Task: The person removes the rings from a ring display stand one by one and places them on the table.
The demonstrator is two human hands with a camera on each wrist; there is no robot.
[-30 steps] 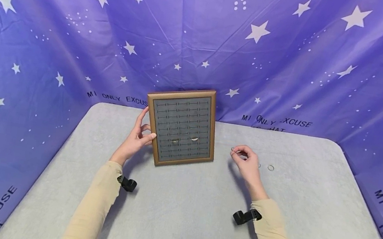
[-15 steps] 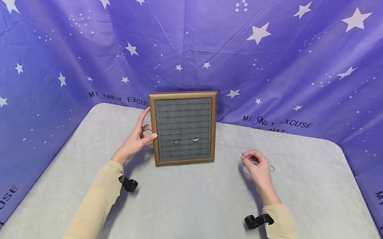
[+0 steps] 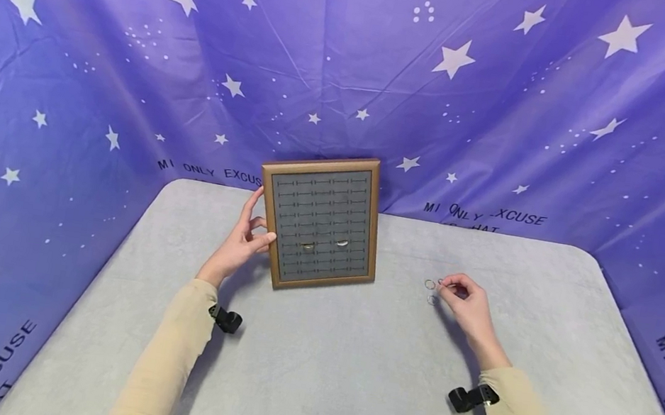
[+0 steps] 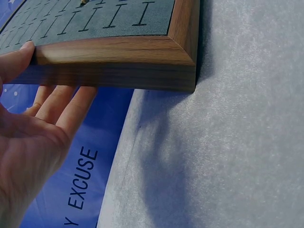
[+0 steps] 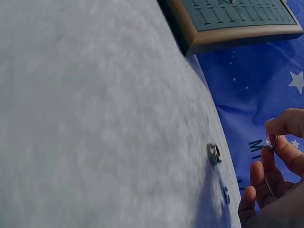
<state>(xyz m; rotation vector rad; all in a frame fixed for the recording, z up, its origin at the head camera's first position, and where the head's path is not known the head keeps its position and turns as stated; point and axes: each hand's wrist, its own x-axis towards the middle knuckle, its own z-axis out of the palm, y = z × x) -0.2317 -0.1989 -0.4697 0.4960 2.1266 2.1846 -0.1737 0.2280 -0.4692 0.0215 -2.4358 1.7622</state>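
A wood-framed ring display tray (image 3: pixel 306 288) with a slotted dark grey pad stands tilted up at the table's far side. My left hand (image 3: pixel 239 245) grips its left edge, thumb on the front of the frame and fingers behind. Two rings sit in the pad's slots, a gold-toned ring (image 3: pixel 307 247) and a silvery ring (image 3: pixel 343 243). To the right of the tray, my right hand (image 3: pixel 472 311) pinches a thin ring (image 5: pixel 271 140) between thumb and fingertip. Just left of those fingertips, a ring (image 3: pixel 429 284) and a paler ring (image 3: pixel 431 300) rest on the table.
The table (image 3: pixel 307 376) has a pale grey cloth-like surface with rounded far corners. Close behind it hangs a purple star-printed curtain (image 3: pixel 329 56), which also runs along both sides. A black wrist camera (image 3: pixel 225 319) is strapped to the left sleeve, another wrist camera (image 3: pixel 472 398) to the right.
My right hand has moved right, away from the tray, keeping the ring pinched. Two table rings now show to its left, and those seen to its right are hidden. The left hand holds still.
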